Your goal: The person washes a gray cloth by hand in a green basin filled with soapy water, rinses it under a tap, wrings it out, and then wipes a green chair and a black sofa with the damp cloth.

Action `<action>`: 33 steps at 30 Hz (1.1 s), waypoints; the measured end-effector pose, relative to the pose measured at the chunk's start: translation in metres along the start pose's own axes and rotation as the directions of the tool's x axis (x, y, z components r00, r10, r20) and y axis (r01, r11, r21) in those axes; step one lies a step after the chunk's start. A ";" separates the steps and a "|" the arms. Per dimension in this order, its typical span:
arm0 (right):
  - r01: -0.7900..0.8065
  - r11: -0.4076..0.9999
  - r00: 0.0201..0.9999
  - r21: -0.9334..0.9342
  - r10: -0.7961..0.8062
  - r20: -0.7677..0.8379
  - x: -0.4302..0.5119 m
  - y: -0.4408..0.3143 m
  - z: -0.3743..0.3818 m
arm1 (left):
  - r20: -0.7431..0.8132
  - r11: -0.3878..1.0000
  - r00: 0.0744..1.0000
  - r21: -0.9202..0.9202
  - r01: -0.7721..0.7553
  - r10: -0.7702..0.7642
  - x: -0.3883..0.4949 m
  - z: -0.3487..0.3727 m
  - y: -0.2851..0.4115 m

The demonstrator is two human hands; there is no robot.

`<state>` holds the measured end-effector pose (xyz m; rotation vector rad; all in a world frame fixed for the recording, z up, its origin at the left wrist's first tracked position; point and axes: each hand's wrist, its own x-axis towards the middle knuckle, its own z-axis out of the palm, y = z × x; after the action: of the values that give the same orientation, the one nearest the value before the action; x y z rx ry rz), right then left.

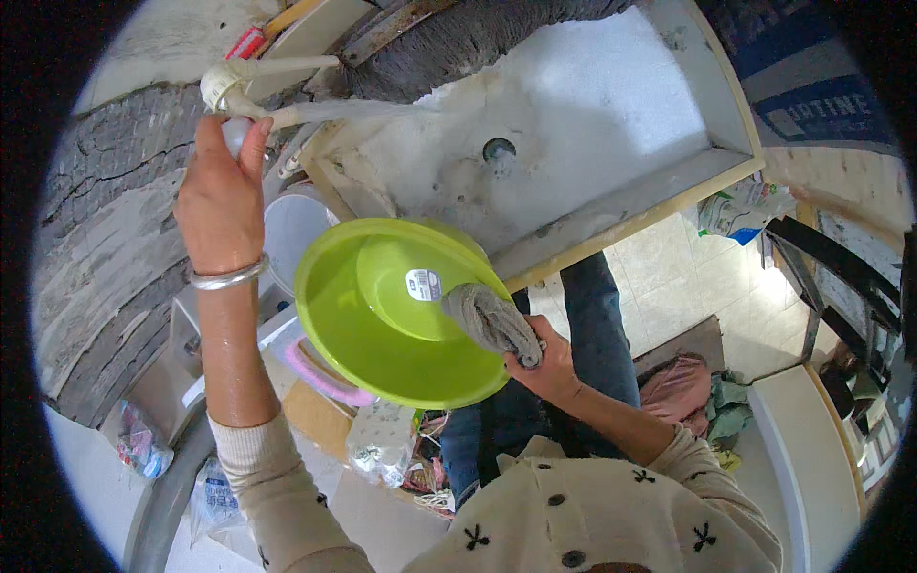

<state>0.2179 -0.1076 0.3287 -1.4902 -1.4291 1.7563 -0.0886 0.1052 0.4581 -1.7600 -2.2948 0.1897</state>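
Observation:
My left hand (222,197), wearing a silver bangle, grips the whitish knob (236,136) of a cream plastic tap (223,84). Water (358,110) streams from the spout into a pale, stained sink (609,93) with a round drain hole (499,150). A lime-green plastic basin (337,315) is tilted against the sink's near edge, a white label (423,284) stuck inside it. At the basin's right rim my right hand (555,362) holds a bunched grey cloth (494,322). Whether those fingers also grip the rim is hidden.
Left of the basin stands a white bucket (297,222). A pink handle (322,372) and a clear plastic bag (380,444) lie below it. Cloths (673,390) are heaped on the floor at right, near a black metal frame (809,279). A plastic packet (741,208) hangs by the sink corner.

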 end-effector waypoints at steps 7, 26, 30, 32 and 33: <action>0.102 0.994 0.995 -0.033 -0.102 0.012 0.006 -0.010 -0.016 | -0.033 0.898 0.899 0.070 -0.434 0.437 0.006 0.015 -0.037; -0.567 -0.065 0.805 0.821 0.165 0.570 0.017 -0.045 -0.090 | -0.036 0.963 0.992 -0.247 0.105 -0.117 0.000 0.020 -0.009; -0.608 -0.169 0.783 0.776 0.034 0.621 0.013 -0.041 -0.091 | 0.015 0.983 0.999 -0.182 -0.033 0.037 0.005 0.024 -0.032; -0.627 -0.235 0.766 0.743 -0.011 0.643 0.011 -0.042 -0.090 | 0.018 0.970 0.997 -0.235 -0.070 0.076 0.005 0.024 -0.040; -0.619 -0.254 0.768 0.743 0.000 0.640 0.011 -0.044 -0.090 | -0.002 0.950 0.997 -0.302 -0.076 0.080 0.000 0.023 -0.039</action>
<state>0.2827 -0.0443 0.3725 -0.4267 0.7532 2.5013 -0.1313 0.0955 0.4457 -1.9977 -2.3645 -0.1484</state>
